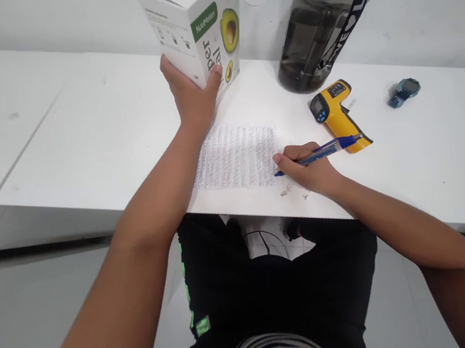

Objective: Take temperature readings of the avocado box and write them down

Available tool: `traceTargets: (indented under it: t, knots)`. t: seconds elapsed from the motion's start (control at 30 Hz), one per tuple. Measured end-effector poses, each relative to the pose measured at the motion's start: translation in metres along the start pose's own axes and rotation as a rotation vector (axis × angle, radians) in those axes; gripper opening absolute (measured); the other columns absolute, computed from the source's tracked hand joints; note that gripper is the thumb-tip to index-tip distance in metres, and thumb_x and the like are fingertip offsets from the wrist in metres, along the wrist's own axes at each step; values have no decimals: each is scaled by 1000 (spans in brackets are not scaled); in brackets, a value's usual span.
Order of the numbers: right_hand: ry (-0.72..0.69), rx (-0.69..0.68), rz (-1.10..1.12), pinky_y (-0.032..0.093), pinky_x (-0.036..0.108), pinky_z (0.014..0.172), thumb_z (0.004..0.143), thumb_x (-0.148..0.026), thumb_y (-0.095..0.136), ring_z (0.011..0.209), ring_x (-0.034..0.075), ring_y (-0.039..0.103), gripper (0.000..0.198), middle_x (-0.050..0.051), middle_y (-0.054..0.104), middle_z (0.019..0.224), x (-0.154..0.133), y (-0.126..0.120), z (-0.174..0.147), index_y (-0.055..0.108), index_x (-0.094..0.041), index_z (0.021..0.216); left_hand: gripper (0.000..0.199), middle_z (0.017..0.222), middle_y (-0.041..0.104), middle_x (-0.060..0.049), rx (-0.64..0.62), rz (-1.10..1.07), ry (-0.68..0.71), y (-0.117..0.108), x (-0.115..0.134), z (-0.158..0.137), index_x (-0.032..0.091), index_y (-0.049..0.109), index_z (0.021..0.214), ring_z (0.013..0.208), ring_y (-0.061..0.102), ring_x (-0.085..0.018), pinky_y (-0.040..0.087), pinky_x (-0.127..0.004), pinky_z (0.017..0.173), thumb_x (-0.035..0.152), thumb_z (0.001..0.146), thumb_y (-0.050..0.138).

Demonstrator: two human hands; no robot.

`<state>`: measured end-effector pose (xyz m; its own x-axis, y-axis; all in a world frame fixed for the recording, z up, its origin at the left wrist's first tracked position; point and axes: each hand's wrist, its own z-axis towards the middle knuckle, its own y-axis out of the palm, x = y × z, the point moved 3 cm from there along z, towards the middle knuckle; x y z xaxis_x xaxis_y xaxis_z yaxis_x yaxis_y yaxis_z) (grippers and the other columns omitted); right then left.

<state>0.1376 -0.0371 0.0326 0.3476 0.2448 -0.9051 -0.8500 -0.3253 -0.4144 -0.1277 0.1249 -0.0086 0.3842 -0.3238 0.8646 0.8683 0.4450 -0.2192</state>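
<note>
My left hand [195, 94] is wrapped round the lower part of a white carton [174, 41] with a green label and avocado pictures. The carton stands upright at the back of the white desk. In my right hand [309, 167] is a blue ballpoint pen [322, 152], its tip down at the right edge of a sheet of paper [236, 155]. Dense rows of dark writing cover that sheet, which lies between my two arms. Some handwriting also marks the desk surface below my right hand.
A yellow infrared thermometer gun [341, 117] lies just beyond my right hand. Behind it stands a large grey water bottle [310, 24] with a lettered black strap, near the wall. Farther right is a small blue device [405, 91]. The desk's front edge [266, 216] runs above my lap.
</note>
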Motion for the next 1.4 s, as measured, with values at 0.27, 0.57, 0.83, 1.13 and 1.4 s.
traceTargets:
  t: [0.27,0.57,0.83,1.13,1.4]
  knots:
    - [3,-21,-19,35,30,53,97,-44,65,54,11,36,57,-6,35,55,-1,0,0,29,-25,57,101,170,32,-3,30,7,-5,-1,3,-1,39,17,151,164,25,-21,27,-48,138,68,79,82]
    - [-26,-88,4,35,29,51,98,-48,65,54,11,38,60,-5,36,56,-1,1,-1,27,-25,58,99,168,33,-6,38,31,13,-1,8,-2,37,19,149,164,25,-23,29,-48,136,70,79,80]
    - [-24,-31,-7,33,29,52,99,-42,64,54,10,33,59,-6,32,56,-1,1,0,26,-25,58,100,171,36,-1,27,18,-5,-1,11,-4,36,21,153,170,1,-20,21,-53,138,79,79,73]
    - [-54,-71,18,33,30,51,99,-48,64,53,10,34,60,-5,34,56,0,1,0,27,-25,58,104,172,33,-7,4,36,-11,-5,17,-4,32,17,149,162,30,-23,30,-46,137,76,76,78]
    - [-22,-21,-10,35,29,52,98,-44,63,54,11,35,58,-5,32,55,-2,1,0,27,-25,57,97,168,34,-1,12,-16,-3,-2,8,-2,41,21,147,168,14,-22,23,-49,139,75,77,79]
